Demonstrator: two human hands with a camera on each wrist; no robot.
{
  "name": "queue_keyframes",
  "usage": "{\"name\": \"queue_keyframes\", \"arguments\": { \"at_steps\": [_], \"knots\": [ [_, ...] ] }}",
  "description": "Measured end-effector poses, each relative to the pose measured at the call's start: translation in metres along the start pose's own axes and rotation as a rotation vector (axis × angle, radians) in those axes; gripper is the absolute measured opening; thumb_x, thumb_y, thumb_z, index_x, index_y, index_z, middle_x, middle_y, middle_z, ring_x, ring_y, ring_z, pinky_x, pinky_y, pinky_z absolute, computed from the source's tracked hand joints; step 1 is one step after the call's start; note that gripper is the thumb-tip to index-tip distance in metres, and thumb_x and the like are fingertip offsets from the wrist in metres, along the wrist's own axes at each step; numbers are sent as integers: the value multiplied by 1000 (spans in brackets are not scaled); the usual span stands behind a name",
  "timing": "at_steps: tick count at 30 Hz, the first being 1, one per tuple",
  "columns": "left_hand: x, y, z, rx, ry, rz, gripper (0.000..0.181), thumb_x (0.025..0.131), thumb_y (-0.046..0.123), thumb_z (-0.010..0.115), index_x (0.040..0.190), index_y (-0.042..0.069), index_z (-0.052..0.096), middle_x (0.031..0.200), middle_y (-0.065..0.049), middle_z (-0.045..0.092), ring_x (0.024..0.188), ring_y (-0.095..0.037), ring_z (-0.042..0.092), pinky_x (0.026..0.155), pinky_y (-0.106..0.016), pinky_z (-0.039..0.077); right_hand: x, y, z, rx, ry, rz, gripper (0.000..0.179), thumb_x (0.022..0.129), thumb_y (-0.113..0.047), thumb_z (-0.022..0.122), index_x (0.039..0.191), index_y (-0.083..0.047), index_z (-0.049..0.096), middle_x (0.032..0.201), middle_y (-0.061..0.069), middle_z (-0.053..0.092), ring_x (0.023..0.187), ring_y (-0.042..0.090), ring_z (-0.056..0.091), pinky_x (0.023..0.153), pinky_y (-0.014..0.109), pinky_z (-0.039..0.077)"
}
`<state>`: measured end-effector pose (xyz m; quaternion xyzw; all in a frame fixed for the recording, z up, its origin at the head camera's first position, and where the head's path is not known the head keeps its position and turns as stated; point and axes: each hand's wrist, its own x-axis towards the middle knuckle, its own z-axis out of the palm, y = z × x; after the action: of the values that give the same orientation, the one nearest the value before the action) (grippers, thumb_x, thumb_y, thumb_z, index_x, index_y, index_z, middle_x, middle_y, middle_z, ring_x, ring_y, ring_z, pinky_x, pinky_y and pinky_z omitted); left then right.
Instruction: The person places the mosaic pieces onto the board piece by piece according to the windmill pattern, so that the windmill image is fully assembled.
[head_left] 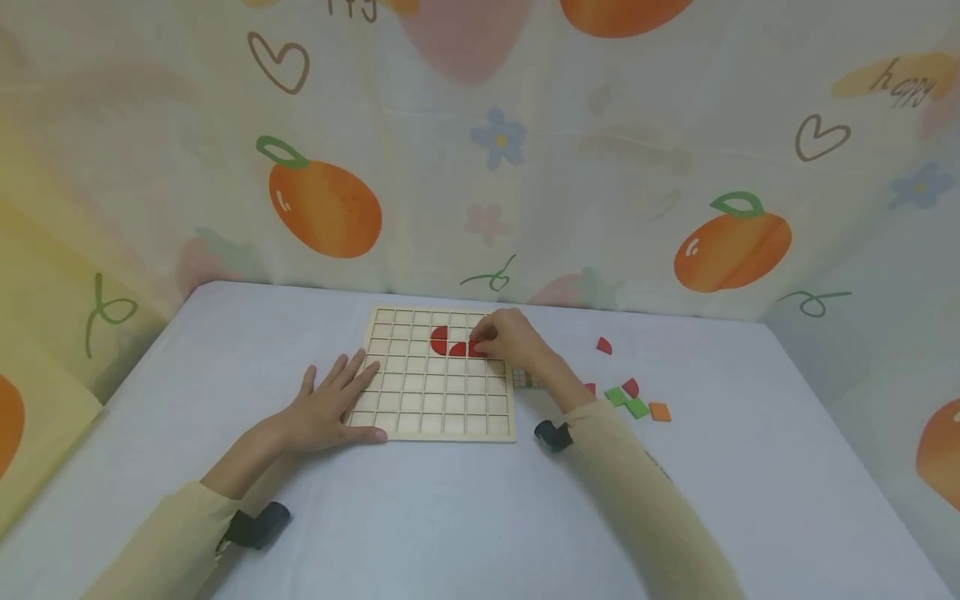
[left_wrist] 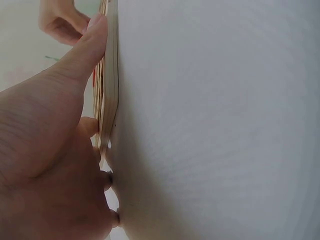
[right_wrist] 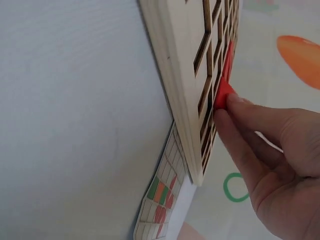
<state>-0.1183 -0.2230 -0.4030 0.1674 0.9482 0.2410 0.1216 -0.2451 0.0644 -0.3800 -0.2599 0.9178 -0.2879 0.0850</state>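
A square wooden grid board (head_left: 427, 408) lies flat on the white table. Red quarter-circle tiles (head_left: 439, 340) sit in some of its upper cells. My right hand (head_left: 513, 340) is over the board's upper right, pinching a red tile (right_wrist: 223, 95) between thumb and fingertips; in the right wrist view that tile touches the grid, tilted. Spread fingers of my left hand (head_left: 326, 412) rest on the board's left edge, the thumb along its near-left corner. The left wrist view shows this thumb (left_wrist: 90, 50) against the board's side.
Right of the board lie loose red pieces (head_left: 604, 345), green squares (head_left: 637, 407) and an orange square (head_left: 660, 412). A printed pattern card (right_wrist: 162, 195) is partly under the board's right edge. Behind the table hangs a patterned cloth (head_left: 420, 208).
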Motion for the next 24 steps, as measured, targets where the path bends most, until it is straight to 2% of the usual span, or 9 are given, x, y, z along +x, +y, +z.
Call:
{"name": "queue_keyframes", "arguments": {
  "at_steps": [5, 11, 19, 24],
  "knots": [
    [1, 0, 0, 7, 0, 0, 108, 81, 61, 69, 155, 1, 19, 162, -23, 3, 146, -48, -1, 107, -71, -10, 3, -2, 2, -17, -10, 58, 18, 89, -3, 71, 106, -2, 75, 104, 8, 73, 103, 21, 65, 91, 33, 51],
    [1, 1, 1, 4, 5, -2, 108, 80, 61, 70, 155, 1, 19, 162, -23, 3, 146, -48, -2, 107, -71, -10, 5, -5, 4, -46, -16, 92, 18, 89, -5, 71, 107, -3, 75, 105, 7, 72, 102, 20, 65, 91, 32, 51],
    [4, -7, 8, 22, 19, -1, 111, 78, 66, 68, 156, 4, 18, 163, -20, 2, 147, -45, -4, 108, -69, -11, 6, -9, 5, -95, -25, 99, 19, 90, -4, 70, 108, -3, 74, 106, 9, 72, 104, 22, 65, 92, 32, 51],
    [2, -3, 4, -2, 21, 9, 109, 79, 62, 70, 155, 2, 20, 162, -22, 3, 146, -48, -2, 107, -70, -11, 6, -9, 7, -114, -17, 97, 18, 89, -4, 70, 107, -3, 75, 106, 9, 72, 103, 22, 65, 91, 32, 52]
  ]
}}
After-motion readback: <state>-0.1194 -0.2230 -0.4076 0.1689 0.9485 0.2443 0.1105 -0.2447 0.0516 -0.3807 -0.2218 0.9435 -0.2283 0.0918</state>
